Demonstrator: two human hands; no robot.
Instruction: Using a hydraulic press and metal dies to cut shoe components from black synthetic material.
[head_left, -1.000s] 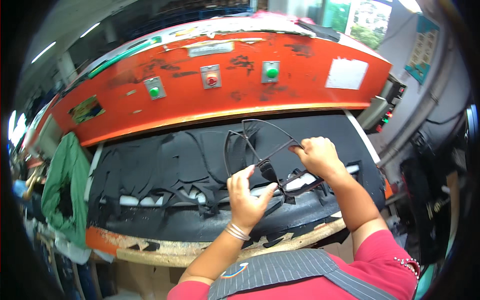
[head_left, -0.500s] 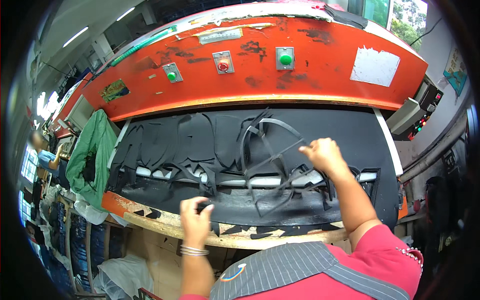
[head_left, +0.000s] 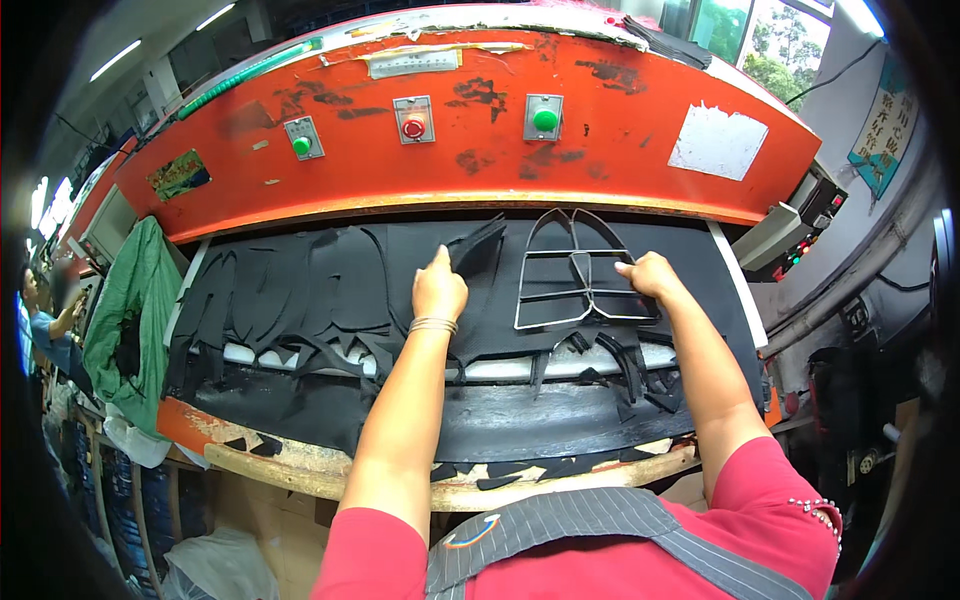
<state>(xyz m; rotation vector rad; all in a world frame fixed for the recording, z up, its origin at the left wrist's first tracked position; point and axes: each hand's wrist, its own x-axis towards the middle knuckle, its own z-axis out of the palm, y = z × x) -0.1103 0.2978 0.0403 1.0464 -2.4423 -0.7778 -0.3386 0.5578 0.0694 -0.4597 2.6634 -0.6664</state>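
Flat, angular grey metal cutting die (head_left: 580, 268)

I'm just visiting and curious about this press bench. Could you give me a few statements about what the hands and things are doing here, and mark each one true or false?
1. The right hand rests on the metal cutting frame. True.
2. The left hand presses a green button. False: it lies on the black sheet, fingers at a lifted flap.
3. The frame lies on the black sheet. True.
4. The red button sits between two green ones. True.
5. A yellow cloth hangs at the left. False: the cloth is green.
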